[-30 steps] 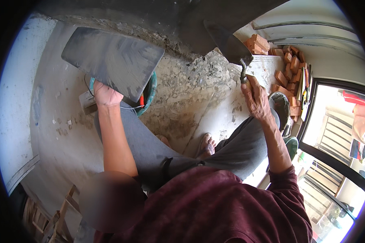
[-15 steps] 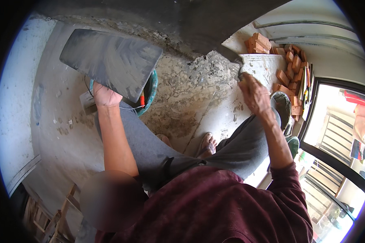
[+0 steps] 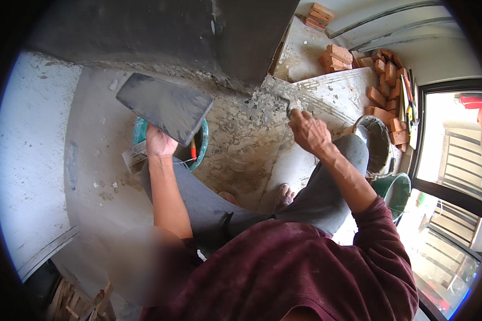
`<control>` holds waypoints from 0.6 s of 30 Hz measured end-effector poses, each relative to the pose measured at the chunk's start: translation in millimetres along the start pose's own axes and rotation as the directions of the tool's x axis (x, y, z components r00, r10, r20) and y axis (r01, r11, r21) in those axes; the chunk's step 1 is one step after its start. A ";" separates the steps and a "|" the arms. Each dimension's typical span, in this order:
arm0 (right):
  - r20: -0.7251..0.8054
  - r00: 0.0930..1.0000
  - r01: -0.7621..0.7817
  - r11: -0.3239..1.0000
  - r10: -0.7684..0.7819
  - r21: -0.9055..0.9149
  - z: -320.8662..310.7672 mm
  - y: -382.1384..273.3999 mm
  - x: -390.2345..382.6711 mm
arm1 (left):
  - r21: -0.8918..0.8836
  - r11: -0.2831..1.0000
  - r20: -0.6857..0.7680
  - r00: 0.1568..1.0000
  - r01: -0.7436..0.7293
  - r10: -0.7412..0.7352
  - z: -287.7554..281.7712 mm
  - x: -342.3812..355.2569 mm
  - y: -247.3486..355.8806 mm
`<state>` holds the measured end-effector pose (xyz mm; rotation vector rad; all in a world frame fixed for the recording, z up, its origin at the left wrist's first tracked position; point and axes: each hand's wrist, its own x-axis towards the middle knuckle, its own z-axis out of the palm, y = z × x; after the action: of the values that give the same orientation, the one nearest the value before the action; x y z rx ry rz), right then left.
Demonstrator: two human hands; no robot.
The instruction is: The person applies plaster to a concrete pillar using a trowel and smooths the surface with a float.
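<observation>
My left hand [image 3: 160,145] is closed beneath a dark grey plasterer's hawk [image 3: 168,107], palm turned up; its grip is hidden under the board. Thin streaks of grey mortar smear the hawk's top. Out to the right, my right hand [image 3: 310,134] is wrapped round the handle of a trowel [image 3: 288,104], whose blade is mostly out of sight beyond the fingers. Ahead of both hands rises a dark grey plastered wall [image 3: 171,40], with a rough, crumbly lower edge. Below the hawk stands a teal bucket [image 3: 204,140] with a red-handled tool [image 3: 193,151] in it.
Mortar crumbs [image 3: 265,107] litter the stained floor below the wall's corner. By my right knee stand a dark mortar-caked bucket [image 3: 379,142] and a green bucket [image 3: 399,193]. Red bricks [image 3: 379,96] are piled beside the glazed door [image 3: 450,144]. Scrap wood [image 3: 80,299] lies at lower left.
My right hand with the trowel has come down and left, away from the wall's edge. The hawk has shifted slightly right and lower in view. The whole view has also moved.
</observation>
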<state>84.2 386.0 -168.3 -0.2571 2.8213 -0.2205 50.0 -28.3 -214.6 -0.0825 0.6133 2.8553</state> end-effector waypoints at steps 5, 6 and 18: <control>-0.430 0.895 0.237 0.944 -0.121 0.229 -100.2 -6.8 -36.2 | 0.074 0.997 -0.081 0.996 0.032 -0.026 2.1 -11.4 -10.9; -0.483 0.863 0.281 0.935 -0.147 0.218 -125.6 -8.1 -50.9 | 0.096 0.995 -0.079 0.997 0.031 -0.023 2.5 -11.5 -13.3; -0.292 0.758 -0.623 0.780 0.584 -0.058 -75.5 209.6 -235.0 | 0.247 0.925 -0.534 0.837 0.289 -0.119 36.5 24.2 -152.6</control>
<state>249.7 645.8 -68.4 0.7156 2.9946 0.1223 60.5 127.2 -244.7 -0.8242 1.0855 2.4738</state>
